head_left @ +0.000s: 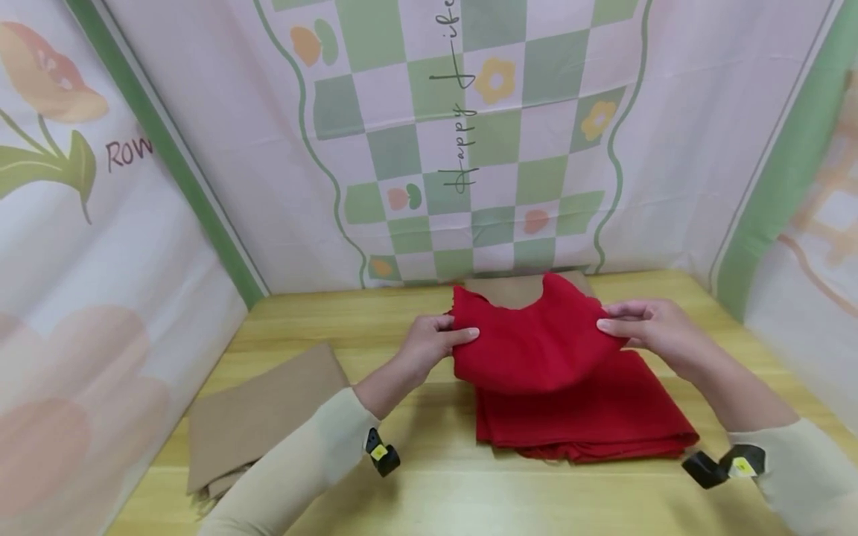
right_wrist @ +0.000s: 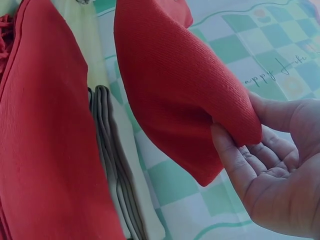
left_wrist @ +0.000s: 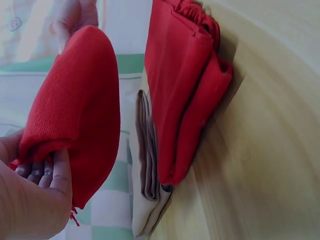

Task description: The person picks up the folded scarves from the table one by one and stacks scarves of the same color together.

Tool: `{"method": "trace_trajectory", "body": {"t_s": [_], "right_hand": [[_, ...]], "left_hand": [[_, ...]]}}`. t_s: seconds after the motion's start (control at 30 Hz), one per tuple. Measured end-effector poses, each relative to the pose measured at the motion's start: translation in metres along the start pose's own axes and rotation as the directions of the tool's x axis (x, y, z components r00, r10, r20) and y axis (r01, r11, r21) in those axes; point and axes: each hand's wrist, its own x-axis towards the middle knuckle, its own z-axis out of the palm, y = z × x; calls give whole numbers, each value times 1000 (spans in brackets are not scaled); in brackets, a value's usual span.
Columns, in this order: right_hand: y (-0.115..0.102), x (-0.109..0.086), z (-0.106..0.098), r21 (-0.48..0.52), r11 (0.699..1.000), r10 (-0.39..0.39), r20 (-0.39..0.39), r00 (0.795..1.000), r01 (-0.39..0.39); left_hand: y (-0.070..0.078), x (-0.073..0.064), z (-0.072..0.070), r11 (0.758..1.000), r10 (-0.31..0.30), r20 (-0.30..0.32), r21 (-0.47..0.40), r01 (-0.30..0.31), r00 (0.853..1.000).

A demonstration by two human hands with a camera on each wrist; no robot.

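Note:
Between both hands a red cloth (head_left: 529, 350) is held up, its middle sagging and its top edge dipping. My left hand (head_left: 429, 346) pinches its left end, thumb on the near side; in the left wrist view the fingers (left_wrist: 61, 172) curl under a fold. At the other end my right hand (head_left: 646, 327) pinches the cloth between thumb and fingers, as the right wrist view shows with the red cloth (right_wrist: 175, 85). Below it lies a folded red cloth (head_left: 576, 424) on the wooden table, partly covered by the raised one in the head view.
A folded brown cloth (head_left: 268, 417) with a frayed corner lies at the left of the table (head_left: 456, 495). Another folded brown cloth (head_left: 503, 290) sits at the back, behind the red ones. Printed curtains (head_left: 462, 149) stand at the back and both sides.

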Motion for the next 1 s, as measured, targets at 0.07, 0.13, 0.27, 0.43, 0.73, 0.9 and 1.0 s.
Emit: {"method": "trace_trajectory", "body": {"t_s": [0.07,0.13,0.27,0.43,0.73,0.9,1.0], "right_hand": [[2,-2,-3,-17,1000,-1,-6,1000,1],[5,-4,-6,-36,999,-1,-9,1000,1],[9,-8,-11,-51,999,2,-8,1000,-2],[16,-12,-16,-40,999,-6,-7,1000,6],[29,-19,-26,26,999,-28,-12,1000,28],[33,-20,-28,-26,1000,-13,-2,1000,13],[35,-21,-28,-49,999,-8,3,1000,8]], "left_hand": [[-1,0,4,1000,5,-1,-3,-5,1000],[-2,0,8,1000,5,-1,-12,-5,1000],[-5,1,15,1000,14,9,-25,-14,1000],[-9,1,21,999,35,11,-15,-34,999],[-12,1,32,1000,17,-4,3,-17,1000],[-14,2,36,1000,4,-1,12,-4,1000],[-16,2,38,1000,1,6,23,-1,1000]]}}
